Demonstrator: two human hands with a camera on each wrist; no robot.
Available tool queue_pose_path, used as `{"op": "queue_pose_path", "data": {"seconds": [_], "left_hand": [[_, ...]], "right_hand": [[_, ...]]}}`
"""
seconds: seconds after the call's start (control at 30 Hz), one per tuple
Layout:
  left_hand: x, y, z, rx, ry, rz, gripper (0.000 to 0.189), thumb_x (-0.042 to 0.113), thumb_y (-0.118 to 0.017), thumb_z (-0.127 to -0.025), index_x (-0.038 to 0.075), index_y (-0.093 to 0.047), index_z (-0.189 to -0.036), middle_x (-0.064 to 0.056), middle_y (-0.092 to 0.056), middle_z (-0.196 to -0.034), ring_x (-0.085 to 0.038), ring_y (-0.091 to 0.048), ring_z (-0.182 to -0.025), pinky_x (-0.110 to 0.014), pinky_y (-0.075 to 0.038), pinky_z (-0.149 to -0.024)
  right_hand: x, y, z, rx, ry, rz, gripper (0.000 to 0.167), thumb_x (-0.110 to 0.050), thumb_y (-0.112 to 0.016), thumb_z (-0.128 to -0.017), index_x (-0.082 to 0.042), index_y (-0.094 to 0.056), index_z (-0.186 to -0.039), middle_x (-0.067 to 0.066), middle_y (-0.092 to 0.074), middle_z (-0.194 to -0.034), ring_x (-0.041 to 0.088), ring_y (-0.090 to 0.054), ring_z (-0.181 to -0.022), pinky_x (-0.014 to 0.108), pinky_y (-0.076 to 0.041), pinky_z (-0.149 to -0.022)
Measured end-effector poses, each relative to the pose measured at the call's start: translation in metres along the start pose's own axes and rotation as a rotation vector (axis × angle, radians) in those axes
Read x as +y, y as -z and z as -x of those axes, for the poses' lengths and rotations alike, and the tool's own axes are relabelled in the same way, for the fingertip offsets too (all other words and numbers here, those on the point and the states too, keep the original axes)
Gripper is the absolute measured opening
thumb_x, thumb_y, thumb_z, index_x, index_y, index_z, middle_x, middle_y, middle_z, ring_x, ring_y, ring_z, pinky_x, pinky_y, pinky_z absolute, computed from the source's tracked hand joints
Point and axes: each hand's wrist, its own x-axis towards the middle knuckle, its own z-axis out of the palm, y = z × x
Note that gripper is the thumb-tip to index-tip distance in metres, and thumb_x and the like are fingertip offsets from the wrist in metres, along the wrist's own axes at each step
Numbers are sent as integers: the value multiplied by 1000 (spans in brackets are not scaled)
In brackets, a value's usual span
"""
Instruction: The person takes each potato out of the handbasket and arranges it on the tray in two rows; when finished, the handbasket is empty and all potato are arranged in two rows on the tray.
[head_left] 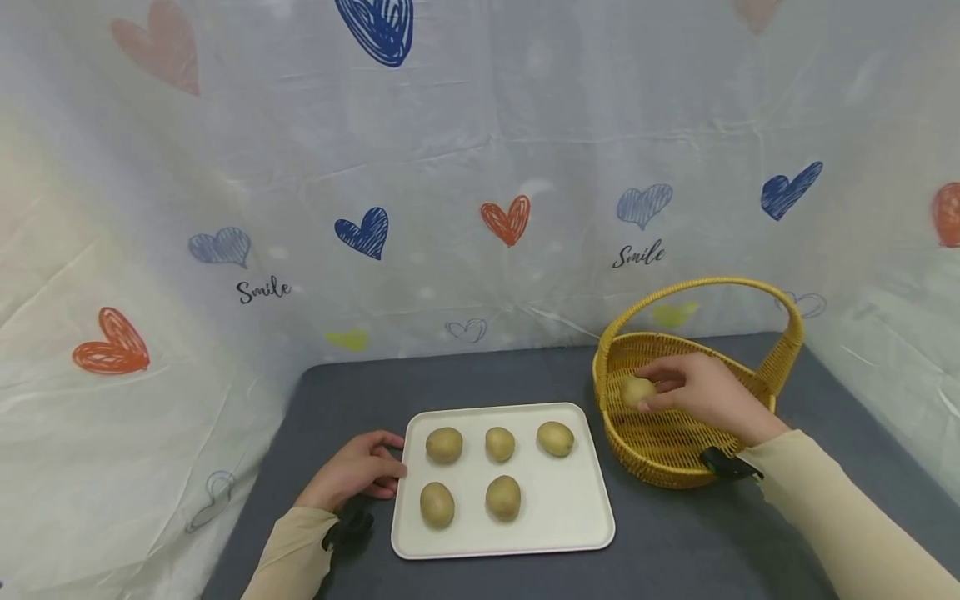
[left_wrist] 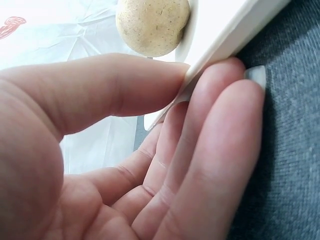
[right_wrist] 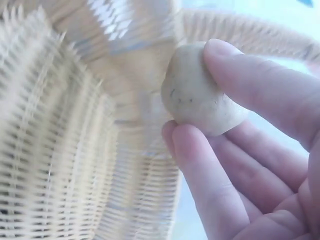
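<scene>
My right hand (head_left: 708, 393) pinches a potato (head_left: 636, 392) between thumb and fingertips, over the inside of a yellow wicker basket (head_left: 647, 468). In the right wrist view this potato (right_wrist: 195, 92) is pale with a few dark specks, and the woven basket wall (right_wrist: 65, 140) is behind it. My left hand (head_left: 356, 468) grips the left edge of a white rectangular tray (head_left: 562, 508). The left wrist view has the thumb on top of the tray rim (left_wrist: 220, 45) and fingers beneath it. Several potatoes lie spread on the tray, one (left_wrist: 152, 25) near my thumb.
The basket's tall arched handle (head_left: 705, 282) rises over its opening at the right of the dark grey table (head_left: 360, 387). A white curtain (head_left: 420, 167) printed with hearts and "Smile" hangs behind the table and along its sides.
</scene>
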Motion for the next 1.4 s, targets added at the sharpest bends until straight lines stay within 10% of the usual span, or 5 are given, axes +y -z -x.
{"op": "queue_pose_path", "data": {"seconds": [0.33,0.7,1.4], "left_hand": [[3,-1,3,29,4,4,57,12,-84,-88,0,-61,-139,-12,-70,-92,-19,-72,-70,-36,-66,-66],[-1,0,2,23,-10,12,58,11,-84,-88,-1,-61,-139,-12,-70,-92,-18,-72,-70,-35,-67,-66],[-2,1,2,15,-8,18,59,11,-83,-88,-1,-59,-140,-12,-70,-91,-18,-72,-69,-36,-67,-65]], "right_hand": [[-24,-29,43,54,13,-109,55,-48,-93,-83,-21,-78,-129,-2,-81,-119,16,-77,-106,27,-62,-84],[-43,-84,47,-54,62,-377,54,-34,-94,-84,-11,-76,-129,7,-80,-120,18,-78,-106,24,-65,-83],[-47,-135,44,-110,140,-327,42,-28,-94,-84,-14,-78,-121,3,-79,-112,13,-77,-97,21,-63,-78]]}}
